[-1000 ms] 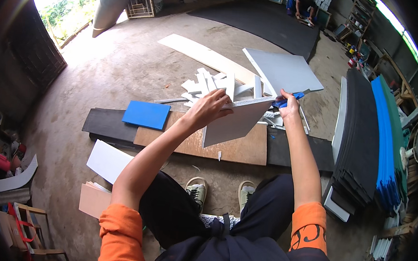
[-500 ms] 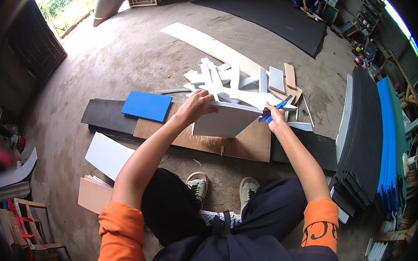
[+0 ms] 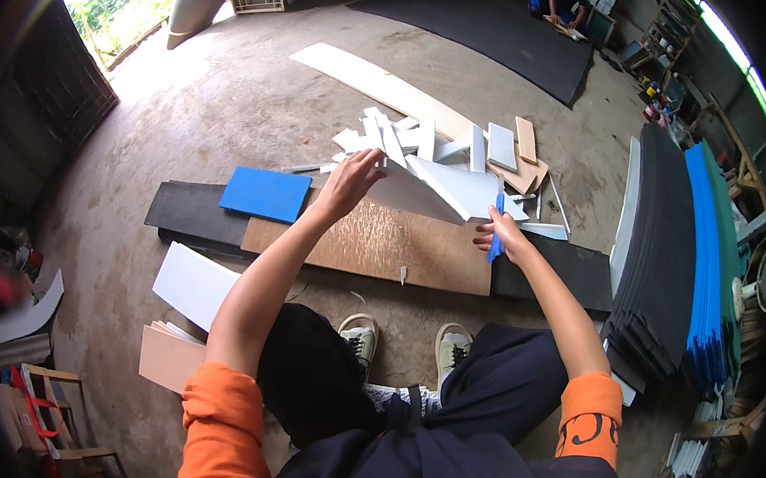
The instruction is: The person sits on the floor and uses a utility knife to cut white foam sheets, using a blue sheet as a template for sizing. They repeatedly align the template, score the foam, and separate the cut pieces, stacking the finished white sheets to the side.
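Observation:
My left hand (image 3: 351,182) is closed on the left edge of a white foam sheet (image 3: 458,187). The sheet hangs tilted above a worn brown board (image 3: 356,237), its far face catching the light and the near one in shade. In my right hand (image 3: 506,233), beside the sheet's right corner, is a blue utility knife (image 3: 496,234), standing about upright against the thumb. Whether the right fingers touch the sheet, I cannot tell. Behind the sheet lies a heap of white offcut strips (image 3: 399,135).
A blue foam sheet (image 3: 266,194) rests at the brown board's left. White (image 3: 193,283) and peach sheets (image 3: 170,357) lie by my left knee. Black (image 3: 657,258) and blue stacks (image 3: 709,271) stand at the right. Another person (image 3: 566,5) works at the far right.
The foam sheet has tipped and turned, showing its white far face. My right hand has moved slightly down, and the knife has swung from slanted to about upright.

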### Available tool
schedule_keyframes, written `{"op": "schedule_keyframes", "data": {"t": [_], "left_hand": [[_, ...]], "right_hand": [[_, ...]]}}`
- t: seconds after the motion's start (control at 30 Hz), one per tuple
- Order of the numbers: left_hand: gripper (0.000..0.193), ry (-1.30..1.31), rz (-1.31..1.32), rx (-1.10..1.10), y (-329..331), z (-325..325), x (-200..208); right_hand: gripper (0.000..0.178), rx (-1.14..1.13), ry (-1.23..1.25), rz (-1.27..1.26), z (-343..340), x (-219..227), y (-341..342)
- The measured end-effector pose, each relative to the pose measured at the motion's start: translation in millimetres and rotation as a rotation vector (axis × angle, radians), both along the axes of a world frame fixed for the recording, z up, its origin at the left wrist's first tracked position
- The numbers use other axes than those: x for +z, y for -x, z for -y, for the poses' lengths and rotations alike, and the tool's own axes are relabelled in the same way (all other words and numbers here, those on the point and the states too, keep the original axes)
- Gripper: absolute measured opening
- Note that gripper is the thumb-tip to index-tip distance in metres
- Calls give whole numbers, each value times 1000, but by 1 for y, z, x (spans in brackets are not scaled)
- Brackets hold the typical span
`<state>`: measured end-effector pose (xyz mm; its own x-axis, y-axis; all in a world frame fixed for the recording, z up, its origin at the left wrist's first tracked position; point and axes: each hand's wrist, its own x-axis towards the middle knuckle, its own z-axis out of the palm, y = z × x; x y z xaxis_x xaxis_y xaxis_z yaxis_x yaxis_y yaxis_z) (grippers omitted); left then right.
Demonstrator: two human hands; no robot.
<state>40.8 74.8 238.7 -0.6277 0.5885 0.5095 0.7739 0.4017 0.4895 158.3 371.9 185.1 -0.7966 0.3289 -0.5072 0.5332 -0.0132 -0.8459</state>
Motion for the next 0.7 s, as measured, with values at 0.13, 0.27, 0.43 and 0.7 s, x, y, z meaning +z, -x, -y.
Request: {"op": "schedule_keyframes", "data": {"t": [0.13,0.27,0.43,0.7], "left_hand": [[35,440,-461,28,-2,5,-4],[36,616,-489,108,5,16,-21],[36,561,-406,191,17,30,-44],[38,800,-334,144,17,11,-71]], "right_hand": [[42,328,-373,133,18,14,-17],[37,621,-738,155,36,5,-27],[38,568,-906,14,71,-44,-9],[34,568,-870,23,128,-101,19]]}}
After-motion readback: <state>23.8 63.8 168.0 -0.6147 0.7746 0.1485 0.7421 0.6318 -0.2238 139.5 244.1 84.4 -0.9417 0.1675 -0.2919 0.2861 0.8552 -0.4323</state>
